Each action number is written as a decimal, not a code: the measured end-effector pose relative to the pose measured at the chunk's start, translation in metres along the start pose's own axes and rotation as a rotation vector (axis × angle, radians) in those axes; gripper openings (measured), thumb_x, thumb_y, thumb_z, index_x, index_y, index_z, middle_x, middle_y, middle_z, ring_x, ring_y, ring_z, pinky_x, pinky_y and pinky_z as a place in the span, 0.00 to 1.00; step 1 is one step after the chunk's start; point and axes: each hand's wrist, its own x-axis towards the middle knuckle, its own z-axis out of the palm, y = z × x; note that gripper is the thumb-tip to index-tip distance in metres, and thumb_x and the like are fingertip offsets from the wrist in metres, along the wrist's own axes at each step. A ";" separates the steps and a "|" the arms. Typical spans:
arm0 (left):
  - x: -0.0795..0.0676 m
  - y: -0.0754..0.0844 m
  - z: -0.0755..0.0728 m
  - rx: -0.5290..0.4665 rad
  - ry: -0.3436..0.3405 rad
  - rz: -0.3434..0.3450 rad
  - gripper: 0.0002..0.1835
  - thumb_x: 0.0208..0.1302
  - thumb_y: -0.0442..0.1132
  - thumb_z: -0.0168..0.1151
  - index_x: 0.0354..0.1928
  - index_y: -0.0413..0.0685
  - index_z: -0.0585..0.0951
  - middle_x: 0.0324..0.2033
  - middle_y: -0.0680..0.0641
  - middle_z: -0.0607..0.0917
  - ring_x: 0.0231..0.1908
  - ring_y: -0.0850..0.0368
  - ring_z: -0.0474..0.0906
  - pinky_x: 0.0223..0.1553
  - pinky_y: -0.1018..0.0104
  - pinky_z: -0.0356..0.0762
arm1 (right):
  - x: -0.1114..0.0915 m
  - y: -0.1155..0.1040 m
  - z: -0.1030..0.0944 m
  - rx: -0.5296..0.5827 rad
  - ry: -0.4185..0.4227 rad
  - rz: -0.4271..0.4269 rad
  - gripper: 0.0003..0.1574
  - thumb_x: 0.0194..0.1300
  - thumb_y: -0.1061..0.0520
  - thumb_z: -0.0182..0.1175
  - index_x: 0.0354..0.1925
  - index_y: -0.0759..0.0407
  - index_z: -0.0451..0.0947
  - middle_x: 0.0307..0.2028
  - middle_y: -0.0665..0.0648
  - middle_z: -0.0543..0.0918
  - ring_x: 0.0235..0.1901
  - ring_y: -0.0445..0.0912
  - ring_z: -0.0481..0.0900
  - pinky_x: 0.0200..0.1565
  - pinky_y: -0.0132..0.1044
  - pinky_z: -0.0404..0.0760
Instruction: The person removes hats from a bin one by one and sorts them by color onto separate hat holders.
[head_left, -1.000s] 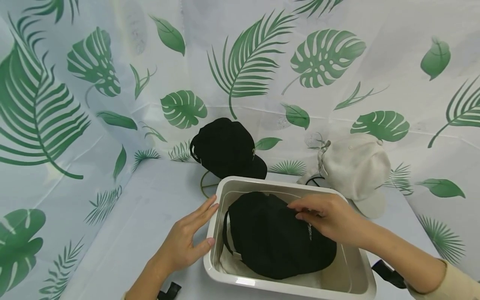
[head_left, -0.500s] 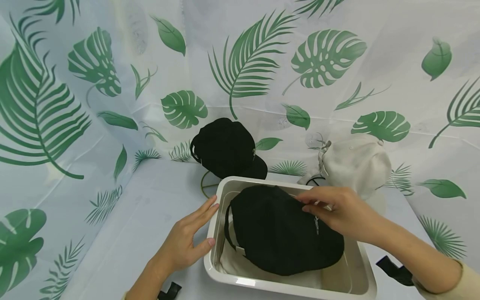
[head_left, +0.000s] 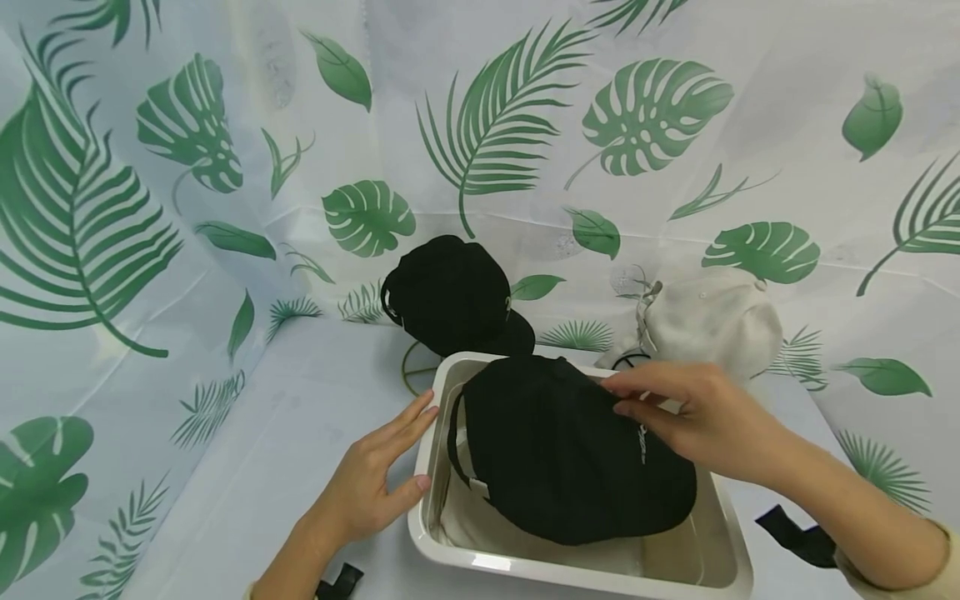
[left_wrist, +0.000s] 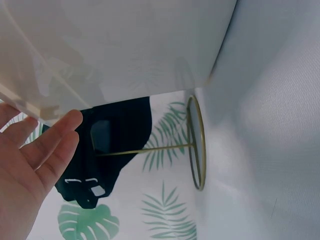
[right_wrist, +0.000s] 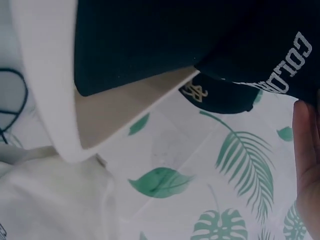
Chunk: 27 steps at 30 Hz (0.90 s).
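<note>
Inside a white plastic basin [head_left: 491, 564], a black baseball cap [head_left: 570, 458] tilts with its crown up and its strap at the left. My right hand [head_left: 697, 417] pinches the cap's front between thumb and fingers, above the white lettering. In the right wrist view that cap [right_wrist: 150, 40] shows large white letters, and the hand [right_wrist: 307, 165] is at the right edge. My left hand [head_left: 367, 483] rests straight fingers and thumb against the basin's left rim. The left wrist view shows the same hand [left_wrist: 35, 165] by the basin wall [left_wrist: 115, 50].
Behind the basin, another black cap [head_left: 450, 292] sits on a gold wire stand [left_wrist: 197, 142]. At the back right is a cream cap [head_left: 712, 321] with a black wire base [head_left: 630, 361] beside it. Pale fabric [head_left: 472, 533] lies in the basin. Leaf-print sheeting surrounds the white table [head_left: 315, 417].
My right hand has moved up and to the right, and the black cap has risen and shifted right with it in the basin. The left hand has stayed on the rim.
</note>
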 end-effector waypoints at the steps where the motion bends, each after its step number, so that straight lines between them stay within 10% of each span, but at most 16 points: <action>1: 0.000 0.000 0.000 -0.001 0.000 0.000 0.36 0.58 0.45 0.54 0.70 0.46 0.63 0.70 0.45 0.59 0.66 0.51 0.61 0.59 0.53 0.69 | 0.001 -0.001 -0.001 0.001 0.001 -0.004 0.37 0.36 0.81 0.68 0.47 0.59 0.81 0.39 0.50 0.85 0.34 0.38 0.83 0.33 0.25 0.80; 20: -0.001 -0.002 -0.001 0.001 -0.013 0.001 0.36 0.60 0.46 0.53 0.71 0.48 0.61 0.71 0.46 0.59 0.67 0.52 0.61 0.58 0.52 0.70 | 0.018 -0.001 -0.026 -0.026 0.088 -0.065 0.34 0.33 0.82 0.67 0.44 0.66 0.82 0.37 0.55 0.85 0.34 0.36 0.81 0.36 0.24 0.80; 24: -0.001 -0.002 -0.001 0.004 -0.008 0.007 0.36 0.59 0.46 0.53 0.70 0.47 0.62 0.70 0.45 0.60 0.66 0.51 0.62 0.58 0.53 0.70 | 0.022 0.000 -0.030 -0.037 0.096 -0.085 0.17 0.54 0.63 0.68 0.44 0.67 0.82 0.38 0.55 0.85 0.35 0.36 0.82 0.36 0.24 0.80; 27: -0.001 -0.003 -0.001 0.006 -0.006 0.012 0.35 0.59 0.46 0.53 0.70 0.46 0.62 0.70 0.45 0.60 0.66 0.51 0.62 0.58 0.53 0.70 | 0.025 0.001 -0.033 -0.056 0.116 -0.093 0.23 0.62 0.48 0.58 0.43 0.68 0.82 0.38 0.55 0.85 0.36 0.36 0.82 0.36 0.24 0.80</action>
